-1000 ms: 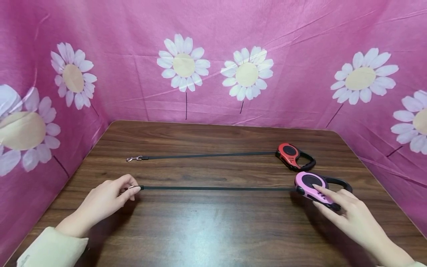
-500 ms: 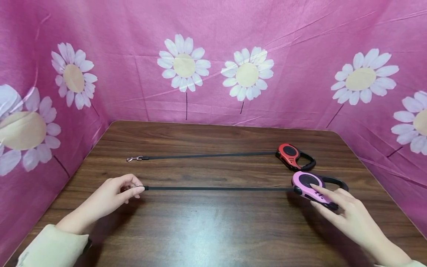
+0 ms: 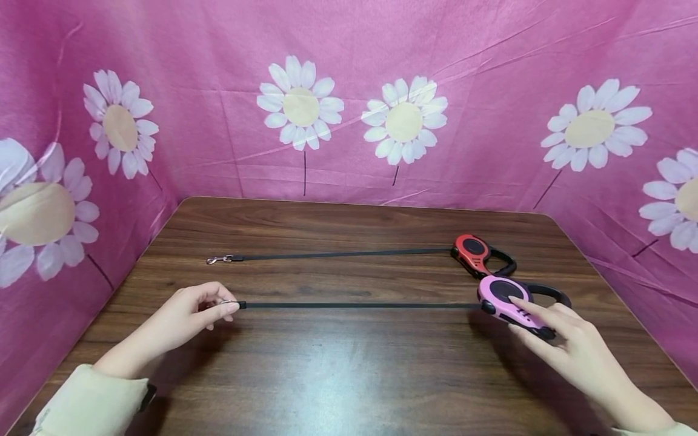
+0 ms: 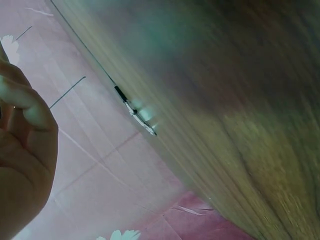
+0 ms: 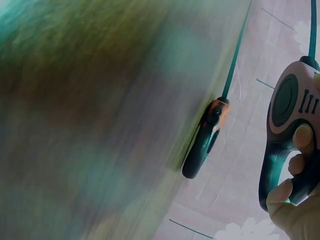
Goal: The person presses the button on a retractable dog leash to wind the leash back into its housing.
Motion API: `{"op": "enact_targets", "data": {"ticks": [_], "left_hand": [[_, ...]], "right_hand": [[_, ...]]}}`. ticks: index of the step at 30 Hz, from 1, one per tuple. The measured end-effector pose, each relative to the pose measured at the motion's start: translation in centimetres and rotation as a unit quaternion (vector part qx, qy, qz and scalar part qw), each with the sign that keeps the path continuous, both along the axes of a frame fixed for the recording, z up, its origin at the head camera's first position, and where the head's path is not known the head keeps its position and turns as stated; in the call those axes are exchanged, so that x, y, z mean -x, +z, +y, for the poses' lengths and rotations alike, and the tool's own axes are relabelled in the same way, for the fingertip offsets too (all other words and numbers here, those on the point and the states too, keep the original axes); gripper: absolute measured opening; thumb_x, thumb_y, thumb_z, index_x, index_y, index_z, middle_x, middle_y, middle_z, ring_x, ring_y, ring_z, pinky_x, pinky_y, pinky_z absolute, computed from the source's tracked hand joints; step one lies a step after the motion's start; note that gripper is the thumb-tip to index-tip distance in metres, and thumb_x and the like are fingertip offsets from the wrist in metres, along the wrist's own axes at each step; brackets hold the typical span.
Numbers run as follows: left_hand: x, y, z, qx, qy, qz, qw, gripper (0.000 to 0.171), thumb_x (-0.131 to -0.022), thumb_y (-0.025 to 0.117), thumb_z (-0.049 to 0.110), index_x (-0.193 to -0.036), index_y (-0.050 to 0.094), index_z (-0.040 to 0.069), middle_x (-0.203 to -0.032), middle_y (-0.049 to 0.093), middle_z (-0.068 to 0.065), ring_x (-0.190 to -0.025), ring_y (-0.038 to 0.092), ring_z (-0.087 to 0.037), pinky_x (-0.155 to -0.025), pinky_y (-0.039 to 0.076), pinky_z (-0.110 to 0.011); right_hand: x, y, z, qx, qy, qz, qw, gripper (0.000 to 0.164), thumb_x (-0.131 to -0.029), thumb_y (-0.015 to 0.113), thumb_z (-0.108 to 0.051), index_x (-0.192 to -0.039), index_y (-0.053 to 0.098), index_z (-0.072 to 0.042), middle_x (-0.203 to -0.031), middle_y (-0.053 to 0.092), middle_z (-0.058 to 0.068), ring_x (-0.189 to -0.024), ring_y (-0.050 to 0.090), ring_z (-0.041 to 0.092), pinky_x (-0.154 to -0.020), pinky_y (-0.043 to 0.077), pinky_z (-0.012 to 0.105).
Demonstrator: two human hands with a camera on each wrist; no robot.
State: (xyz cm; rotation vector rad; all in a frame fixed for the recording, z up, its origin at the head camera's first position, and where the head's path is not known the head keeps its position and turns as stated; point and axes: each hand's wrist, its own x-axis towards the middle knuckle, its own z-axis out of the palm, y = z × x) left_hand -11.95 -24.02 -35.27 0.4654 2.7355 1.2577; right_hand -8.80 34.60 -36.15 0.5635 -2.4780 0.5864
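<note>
My right hand (image 3: 578,351) grips a pink retractable dog leash (image 3: 498,289) by its black looped handle; in the right wrist view, fingers pass through the loop of the pink leash (image 5: 286,102). From its housing a flat black strap (image 3: 354,305) runs straight and taut across to the left. At the strap's far end my left hand (image 3: 188,318) pinches the metal clip, mostly covered by the fingers. Both hands hold this leash above the table, their shadows below. The left wrist view catches only part of the left hand (image 4: 25,135), with its clip out of sight.
Behind lies a red retractable leash (image 3: 470,245) on the wood-grain table (image 3: 327,381), its strap (image 3: 343,253) stretched left to a silver clip (image 3: 219,259). The pink housing overlaps the red leash's handle in the head view. A pink flowered cloth (image 3: 349,48) surrounds the table.
My left hand has shifted a little right with the clip. The pink leash has moved slightly left and up in the head view, its strap still taut. The red leash has stayed put.
</note>
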Motion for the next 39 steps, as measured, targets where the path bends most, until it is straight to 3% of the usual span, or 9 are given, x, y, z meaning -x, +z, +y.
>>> {"op": "enact_targets", "data": {"ticks": [11, 28, 39], "left_hand": [[0.2, 0.5, 0.6, -0.016, 0.004, -0.003, 0.9999, 0.01, -0.095, 0.066, 0.02, -0.094, 0.067, 0.01, -0.08, 0.071, -0.004, -0.066, 0.061, -0.009, -0.059, 0.052, -0.027], [0.4, 0.9, 1.1, -0.034, -0.001, 0.004, 0.9994, 0.009, -0.095, 0.067, 0.019, -0.093, 0.068, 0.01, -0.081, 0.073, -0.005, -0.07, 0.064, -0.008, -0.06, 0.053, -0.026], [0.6, 0.9, 1.5, -0.043, -0.012, 0.0, 0.999, 0.009, -0.095, 0.066, 0.017, -0.094, 0.067, 0.008, -0.081, 0.073, -0.006, -0.07, 0.063, -0.007, -0.06, 0.052, -0.027]], "right_hand": [[0.6, 0.3, -0.8, 0.011, 0.014, 0.007, 1.0, 0.065, -0.058, 0.086, 0.005, -0.119, 0.072, -0.012, -0.085, 0.055, -0.02, -0.074, 0.039, -0.009, -0.058, 0.036, 0.012], [1.0, 0.2, -1.6, 0.032, 0.03, 0.013, 0.999, 0.064, -0.058, 0.086, 0.005, -0.118, 0.073, -0.012, -0.091, 0.059, -0.017, -0.078, 0.042, -0.007, -0.062, 0.035, 0.014], [1.3, -0.1, -2.2, 0.047, 0.038, 0.019, 0.998, 0.062, -0.058, 0.085, 0.006, -0.117, 0.073, -0.01, -0.083, 0.057, -0.014, -0.076, 0.041, -0.006, -0.062, 0.035, 0.012]]}}
